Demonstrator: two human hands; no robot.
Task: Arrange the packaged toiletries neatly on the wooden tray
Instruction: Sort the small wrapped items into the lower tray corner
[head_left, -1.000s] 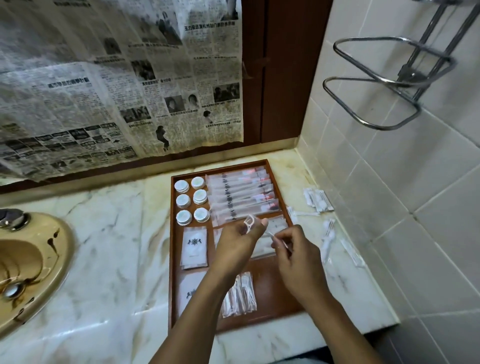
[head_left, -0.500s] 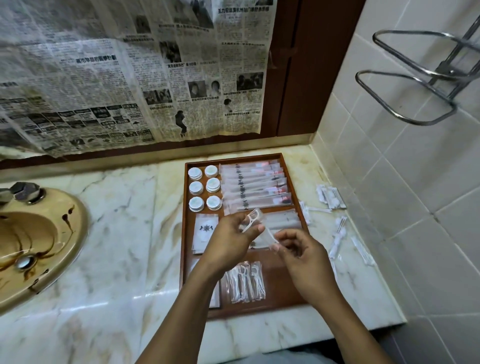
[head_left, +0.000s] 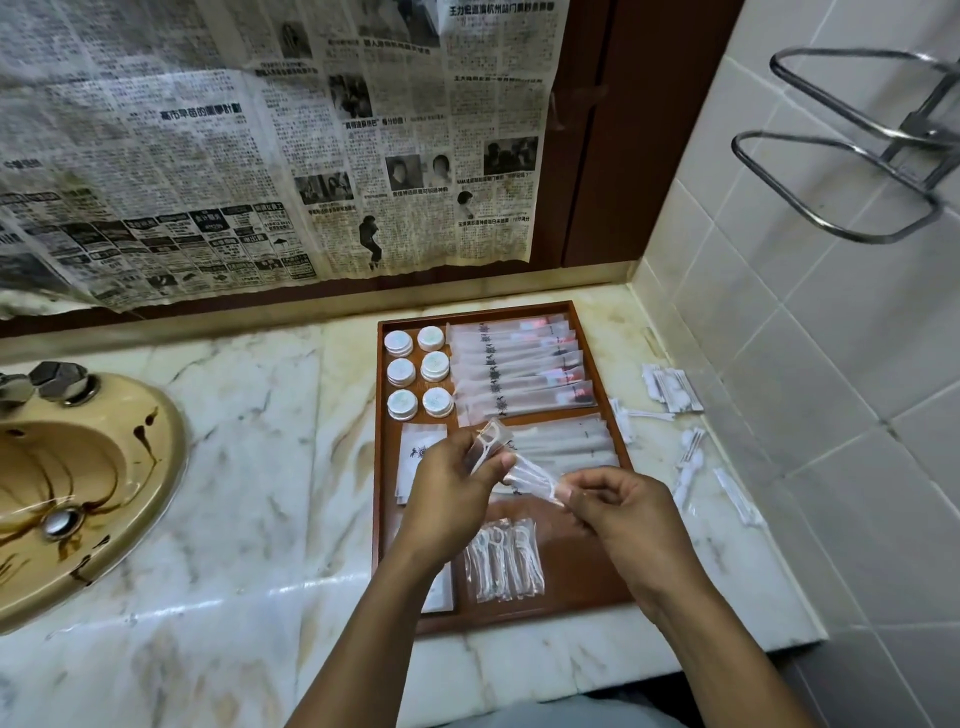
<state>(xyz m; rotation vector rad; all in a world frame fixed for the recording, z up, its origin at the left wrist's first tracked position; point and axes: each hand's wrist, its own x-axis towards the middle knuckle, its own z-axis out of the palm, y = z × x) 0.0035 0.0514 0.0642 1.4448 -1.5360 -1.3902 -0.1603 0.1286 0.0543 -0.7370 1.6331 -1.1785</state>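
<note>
Floss picks (head_left: 531, 474), pinched between left hand (head_left: 449, 501), right hand (head_left: 626, 514), over tray (head_left: 584, 571)

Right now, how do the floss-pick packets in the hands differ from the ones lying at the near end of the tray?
The held floss-pick packets are up above the wooden tray, pinched by the left hand and right hand; the laid floss-pick packets rest flat on it. The held ones splay at different angles; the laid ones sit side by side in a row. Both are white picks in clear wrappers.
</note>
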